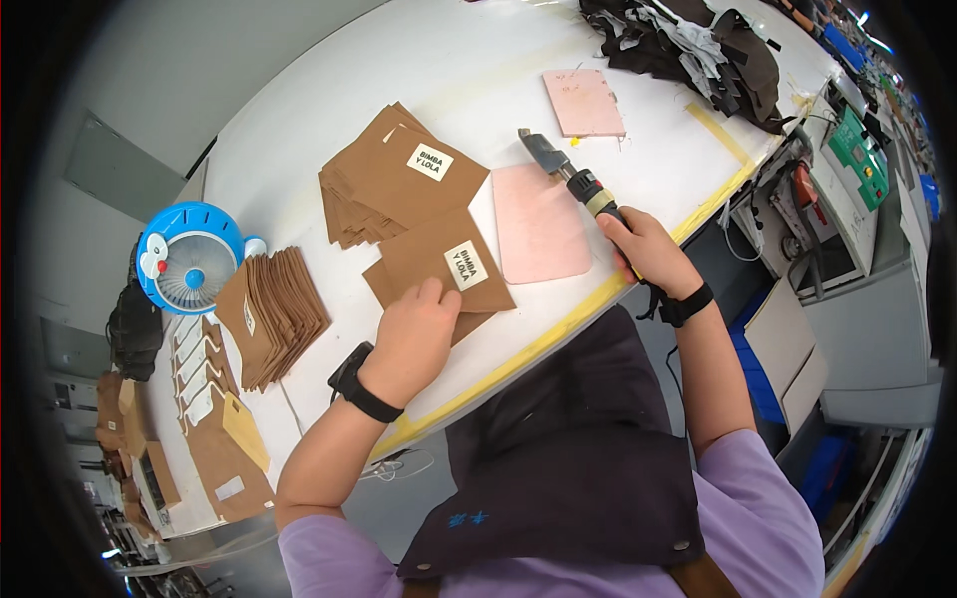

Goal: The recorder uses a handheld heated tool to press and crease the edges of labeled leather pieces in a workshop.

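Observation:
My right hand [646,249] is wrapped round the dark handle of a hot-air gun [558,164]. Its flat metal nozzle points to the far left, above a rounded pink pad [541,224]. Curled fingers of my left hand [419,324] press on a brown fabric piece [424,249] with a white printed label [465,266], at the label's lower left edge; the fingertips are partly hidden. Another brown piece shows from under it. Just beyond lies a fanned pile of brown pieces [369,174], the top one with the same kind of label.
Left of my left hand stands a thick stack of brown pieces [274,314], beside a blue round fan [194,274]. A smaller pink pad [583,103] and a dark fabric heap [698,55] lie at the back. Yellow tape [558,329] lines the white table's near edge.

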Motion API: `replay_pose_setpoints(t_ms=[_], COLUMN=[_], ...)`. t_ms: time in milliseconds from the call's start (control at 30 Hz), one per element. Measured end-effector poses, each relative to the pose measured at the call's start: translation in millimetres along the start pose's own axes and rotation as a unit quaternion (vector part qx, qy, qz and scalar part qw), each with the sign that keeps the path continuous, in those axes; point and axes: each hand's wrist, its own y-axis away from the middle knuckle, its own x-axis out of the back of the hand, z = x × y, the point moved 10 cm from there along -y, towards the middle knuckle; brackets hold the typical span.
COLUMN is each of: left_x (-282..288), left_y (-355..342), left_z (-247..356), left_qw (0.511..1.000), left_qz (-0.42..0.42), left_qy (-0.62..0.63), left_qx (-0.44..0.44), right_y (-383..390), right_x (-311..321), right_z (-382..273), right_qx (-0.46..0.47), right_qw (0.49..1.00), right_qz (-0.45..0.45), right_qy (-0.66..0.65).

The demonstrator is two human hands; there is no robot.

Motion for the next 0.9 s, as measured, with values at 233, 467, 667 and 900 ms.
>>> replay_pose_setpoints(t_ms=[233,467,667,900], left_x=[-9,39,33,-2], left_y=[23,-28,-82,-94], left_z=[-19,-70,-171,-212], left_qw=[0.999,0.984,0.961,0.936], left_qz=[0.003,-0.029,0.123,0.047], left_qy=[-0.022,0.124,0.0,0.116], left_qx=[0.05,0.122,0.247,0.328], right_y=[-1,1,2,3], right_x=[2,3,1,2], right_z=[1,3,2,6], right_qx=[-0.002,0.002,0.026,0.023], right_qw=[0.999,0.998,0.997,0.996], right_qz=[-0.021,-0.007,-0.009,-0.018], right_qy=[-0.034,-0.063,-0.074,-0.088])
